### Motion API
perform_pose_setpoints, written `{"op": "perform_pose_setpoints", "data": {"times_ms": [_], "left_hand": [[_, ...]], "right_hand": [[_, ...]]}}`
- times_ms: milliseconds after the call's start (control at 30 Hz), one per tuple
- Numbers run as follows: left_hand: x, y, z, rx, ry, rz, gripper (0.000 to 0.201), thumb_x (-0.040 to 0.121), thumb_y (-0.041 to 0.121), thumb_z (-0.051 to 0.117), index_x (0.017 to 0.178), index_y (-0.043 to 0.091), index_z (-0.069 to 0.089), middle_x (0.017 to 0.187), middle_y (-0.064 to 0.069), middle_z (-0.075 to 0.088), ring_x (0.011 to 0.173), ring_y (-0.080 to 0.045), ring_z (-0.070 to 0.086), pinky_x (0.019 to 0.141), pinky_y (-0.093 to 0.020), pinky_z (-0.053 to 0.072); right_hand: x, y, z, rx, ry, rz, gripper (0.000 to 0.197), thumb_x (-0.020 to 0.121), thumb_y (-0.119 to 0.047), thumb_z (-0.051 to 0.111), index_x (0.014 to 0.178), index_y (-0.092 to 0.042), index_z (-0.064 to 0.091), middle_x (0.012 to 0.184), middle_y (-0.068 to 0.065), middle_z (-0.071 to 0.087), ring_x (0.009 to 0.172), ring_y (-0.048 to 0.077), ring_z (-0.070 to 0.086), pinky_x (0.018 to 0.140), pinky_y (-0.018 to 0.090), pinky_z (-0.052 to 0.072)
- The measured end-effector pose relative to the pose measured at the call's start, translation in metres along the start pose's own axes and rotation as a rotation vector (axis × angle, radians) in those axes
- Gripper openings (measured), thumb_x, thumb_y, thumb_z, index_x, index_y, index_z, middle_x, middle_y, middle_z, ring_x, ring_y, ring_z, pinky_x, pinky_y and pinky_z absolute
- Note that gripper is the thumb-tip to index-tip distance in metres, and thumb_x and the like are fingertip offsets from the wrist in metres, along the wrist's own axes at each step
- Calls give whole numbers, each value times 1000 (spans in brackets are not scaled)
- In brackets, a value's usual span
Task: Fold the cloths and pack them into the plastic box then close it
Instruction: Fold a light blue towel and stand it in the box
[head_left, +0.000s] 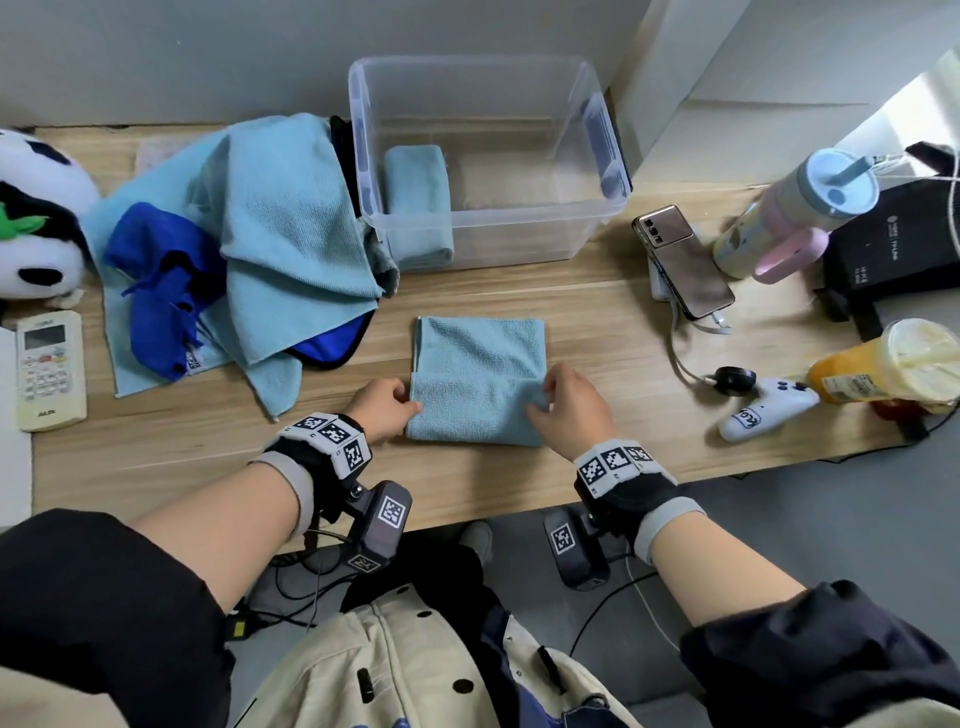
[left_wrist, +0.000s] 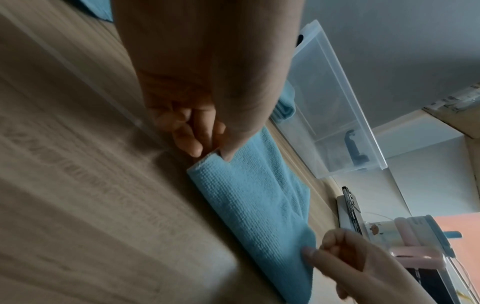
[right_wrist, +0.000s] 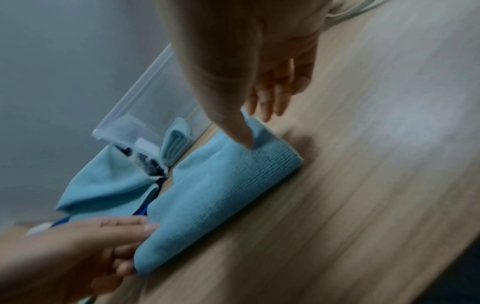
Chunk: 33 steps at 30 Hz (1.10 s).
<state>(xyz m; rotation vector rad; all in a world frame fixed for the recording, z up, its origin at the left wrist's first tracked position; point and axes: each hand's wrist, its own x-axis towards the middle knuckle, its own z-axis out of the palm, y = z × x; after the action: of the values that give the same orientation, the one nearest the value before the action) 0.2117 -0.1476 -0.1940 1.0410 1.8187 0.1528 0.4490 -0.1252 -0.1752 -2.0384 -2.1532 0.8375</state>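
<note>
A light blue cloth (head_left: 480, 382) is laid flat on the wooden desk (head_left: 597, 312), directly in front of the clear plastic box (head_left: 488, 161) and apart from it. The cloth's near part is doubled over onto the rest, so that a folded band lies across it. The left corner of that band is pinched between thumb and fingertips of the left hand (head_left: 382, 408), as is seen closely in the left wrist view, where the cloth (left_wrist: 249, 201) is gripped by the left hand (left_wrist: 205, 115) at its folded edge. The right corner is pinched by the right hand (head_left: 566, 410); in the right wrist view a small peak of the cloth (right_wrist: 226, 185) is raised between the thumb and fingers of the right hand (right_wrist: 259, 82). Both hands are thus closed on the same cloth, one at each end.

The box stands open, with no lid on it, and one folded light blue cloth (head_left: 418, 200) is laid inside against its left wall. Left of the box, a loose heap of unfolded light blue cloths (head_left: 280, 234) is piled together with a dark blue cloth (head_left: 161, 291). Further left of the box a panda plush toy (head_left: 36, 218) and a white remote control (head_left: 49, 371) are seen. Right of the box, a phone (head_left: 683, 262), a lidded tumbler with a straw (head_left: 795, 208), a white game controller (head_left: 769, 410) and a cup of yellow drink (head_left: 883, 366) are set out.
</note>
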Motion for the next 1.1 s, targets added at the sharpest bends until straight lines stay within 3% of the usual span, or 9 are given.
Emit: {"op": "perform_pose_setpoints", "data": {"times_ms": [67, 167, 267, 467, 633, 700, 833, 933, 1100], "left_hand": [[-2, 3, -1, -27, -29, -14, 25, 90, 20, 58, 70, 19, 44, 64, -3, 52, 50, -16, 49, 44, -24, 32], [-4, 5, -4, -79, -104, -47, 22, 90, 18, 59, 71, 15, 48, 64, -2, 50, 49, -12, 44, 40, -21, 31], [-6, 2, -10, -183, -182, -137, 11, 89, 19, 60, 84, 14, 52, 65, 0, 49, 43, -7, 44, 31, -13, 29], [-8, -5, -24, -364, -25, -134, 9, 94, 22, 51, 96, 14, 56, 78, -2, 55, 60, -11, 47, 47, -20, 36], [-10, -7, -36, -522, 53, -145, 11, 95, 16, 47, 93, 12, 57, 76, -3, 55, 60, -12, 48, 52, -21, 35], [-10, -8, -37, -529, 56, -172, 11, 95, 17, 46, 93, 13, 57, 79, -4, 56, 61, -13, 51, 51, -22, 37], [-10, -6, -37, -581, 26, -232, 15, 95, 11, 45, 82, 13, 52, 67, -5, 48, 35, -5, 46, 37, -13, 30], [-16, 2, -34, -572, -103, -281, 8, 95, 14, 46, 94, 10, 54, 77, -9, 58, 59, -16, 56, 55, -19, 44], [-20, 22, -24, -580, -234, -282, 38, 96, 22, 47, 126, -1, 46, 121, -24, 60, 107, -33, 61, 92, -37, 49]], "right_hand": [[-2, -8, 2, -20, 32, -208, 33, 78, -39, 66, 96, -15, 52, 100, 3, 57, 95, 21, 52, 78, 33, 43], [-3, -19, 7, -163, -128, -429, 59, 71, -51, 70, 119, -22, 50, 122, -3, 51, 115, 18, 44, 97, 37, 37], [-3, -25, 15, -329, -238, -509, 62, 74, -32, 66, 131, -25, 42, 132, -5, 46, 124, 20, 39, 106, 36, 27], [5, -42, 4, -266, -401, -444, 43, 84, -29, 53, 126, -23, 51, 119, 2, 60, 112, 24, 53, 93, 35, 43], [27, -56, -10, -197, -600, -300, 44, 90, -29, 49, 132, -18, 47, 130, 7, 56, 120, 26, 49, 92, 29, 37], [38, -56, -10, -170, -568, -219, 44, 91, -29, 48, 132, -14, 43, 129, 12, 56, 117, 29, 52, 92, 33, 40], [54, -50, -4, -164, -290, -152, 38, 88, -30, 53, 121, -10, 48, 114, 14, 61, 104, 33, 57, 83, 38, 47], [61, -47, 0, -120, -228, -113, 36, 86, -30, 56, 117, -12, 55, 114, 11, 58, 107, 31, 54, 86, 36, 46], [61, -50, 2, -38, -330, 5, 38, 86, -33, 62, 118, -14, 56, 115, 8, 63, 107, 28, 57, 83, 31, 43]]}}
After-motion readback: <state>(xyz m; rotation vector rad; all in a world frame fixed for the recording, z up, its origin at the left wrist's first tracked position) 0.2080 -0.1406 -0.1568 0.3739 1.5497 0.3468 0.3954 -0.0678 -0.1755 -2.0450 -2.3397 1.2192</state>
